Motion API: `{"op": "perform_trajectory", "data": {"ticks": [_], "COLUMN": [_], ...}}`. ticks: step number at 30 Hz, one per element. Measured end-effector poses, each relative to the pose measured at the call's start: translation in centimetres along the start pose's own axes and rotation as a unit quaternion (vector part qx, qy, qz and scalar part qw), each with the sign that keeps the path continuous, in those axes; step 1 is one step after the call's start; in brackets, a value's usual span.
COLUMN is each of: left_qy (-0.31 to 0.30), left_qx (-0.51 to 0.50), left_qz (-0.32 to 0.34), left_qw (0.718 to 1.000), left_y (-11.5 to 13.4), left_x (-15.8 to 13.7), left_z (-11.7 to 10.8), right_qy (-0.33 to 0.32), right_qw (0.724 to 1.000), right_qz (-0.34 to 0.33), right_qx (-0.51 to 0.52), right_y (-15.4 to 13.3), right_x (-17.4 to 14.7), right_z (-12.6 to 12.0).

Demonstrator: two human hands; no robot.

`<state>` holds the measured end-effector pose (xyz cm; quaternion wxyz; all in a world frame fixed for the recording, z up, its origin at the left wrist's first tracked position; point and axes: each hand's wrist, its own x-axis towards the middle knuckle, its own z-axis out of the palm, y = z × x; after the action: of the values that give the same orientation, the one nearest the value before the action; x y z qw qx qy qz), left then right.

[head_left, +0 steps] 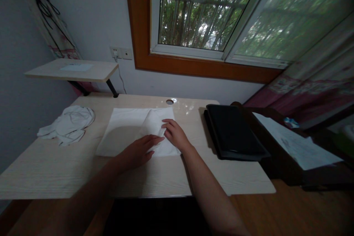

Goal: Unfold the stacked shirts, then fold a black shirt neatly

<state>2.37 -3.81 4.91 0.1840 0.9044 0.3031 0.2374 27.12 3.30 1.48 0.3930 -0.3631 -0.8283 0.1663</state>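
A white cloth [123,131] lies spread on the desk, and a raised, bunched fold of white fabric [149,121] stands up on its right half. My left hand [141,149] reaches in from the lower left, its fingers closed on the near side of that fold with the thumb beneath. Against the fold's right side, my right hand [176,135] has its fingers bent round the fabric. The two hands almost touch at the fingertips. Whether the fold belongs to the flat cloth or is a separate piece, I cannot tell.
A crumpled white cloth [72,121] lies at the left on the pale desk [163,180]. Behind it stands a small raised shelf [91,73]. Black flat cases [235,132] are stacked at the right, beside a dark surface bearing a paper sheet [293,140].
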Motion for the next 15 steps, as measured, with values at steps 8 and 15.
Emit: {"op": "perform_trajectory", "data": {"ticks": [8, 15], "left_qy": [0.011, 0.057], "left_qx": [0.154, 0.209], "left_qz": [-0.081, -0.100], "left_qw": [0.985, 0.971], "left_y": [-0.9, -3.1], "left_x": [-1.8, -3.3], "left_z": [-0.4, -2.1], "right_qy": [0.016, 0.058], "right_qw": [1.000, 0.996], "right_qz": [0.011, 0.066], "right_qx": [0.018, 0.023], "right_y": [0.1, -0.7], "right_x": [0.2, 0.4], "right_z": [0.0, 0.0]}}
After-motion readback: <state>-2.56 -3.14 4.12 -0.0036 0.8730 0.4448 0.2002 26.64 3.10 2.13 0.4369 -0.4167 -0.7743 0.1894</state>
